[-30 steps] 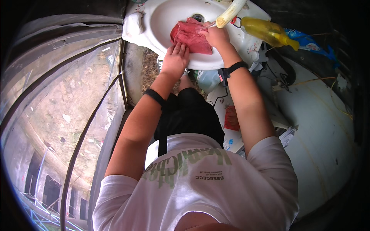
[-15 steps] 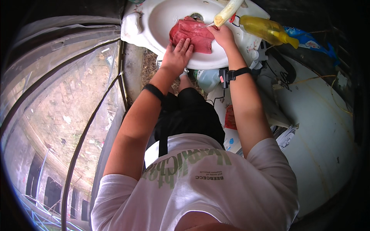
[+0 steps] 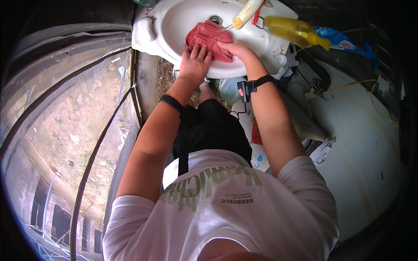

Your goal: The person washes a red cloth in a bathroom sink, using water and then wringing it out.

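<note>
Resting flat, fingers spread, the left hand point(image 3: 194, 65) overlaps the near edge of the red cloth point(image 3: 209, 35) inside the white sink point(image 3: 150, 47); the right hand point(image 3: 240, 49) touches its right edge, grip unclear. Bare bowl point(image 3: 173, 26) shows either side; beyond the far edge sits the drain point(image 3: 215, 20).

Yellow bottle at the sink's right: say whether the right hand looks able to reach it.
Probably yes: the right hand, at the red cloth, seems to have only bare white sink between it and the yellow bottle.
</note>
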### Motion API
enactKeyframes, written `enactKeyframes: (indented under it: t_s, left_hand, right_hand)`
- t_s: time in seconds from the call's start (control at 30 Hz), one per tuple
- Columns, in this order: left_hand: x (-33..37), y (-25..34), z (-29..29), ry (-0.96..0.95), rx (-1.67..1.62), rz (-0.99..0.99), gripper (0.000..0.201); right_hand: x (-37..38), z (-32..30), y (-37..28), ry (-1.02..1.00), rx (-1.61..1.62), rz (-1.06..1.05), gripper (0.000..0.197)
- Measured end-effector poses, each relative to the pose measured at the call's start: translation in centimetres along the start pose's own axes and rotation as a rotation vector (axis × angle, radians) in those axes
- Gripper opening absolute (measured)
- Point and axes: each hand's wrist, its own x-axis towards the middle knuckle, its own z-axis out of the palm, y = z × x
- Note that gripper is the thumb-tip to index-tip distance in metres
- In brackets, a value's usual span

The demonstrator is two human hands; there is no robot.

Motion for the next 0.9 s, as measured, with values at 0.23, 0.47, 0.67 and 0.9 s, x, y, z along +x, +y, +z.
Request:
enactKeyframes:
  t_s: [0.23,0.47,0.67,0.9]
  left_hand:
    - [-0.3,-0.2,-0.5,0.003,-0.006,0.042,0.06]
    - [-0.1,-0.8,0.3,0.092,-0.052,0.041,0.067]
    - [-0.1,-0.8,-3.6,-0.027,-0.104,0.064,0.086]
    - [0.2,-3.7,-3.7,0.034,-0.324,0.166,0.058]
  right_hand:
    - [-2.2,0.0,1.1,-0.004,0.479,0.097,0.061]
    - [-7.1,1.7,-1.3,0.33,-0.528,-0.38,0.054]
    - [-7.9,2.5,-0.9,0.219,-0.592,-0.354,0.064]
    - [-10.0,1.2,-0.4,0.048,-0.704,-0.462,0.079]
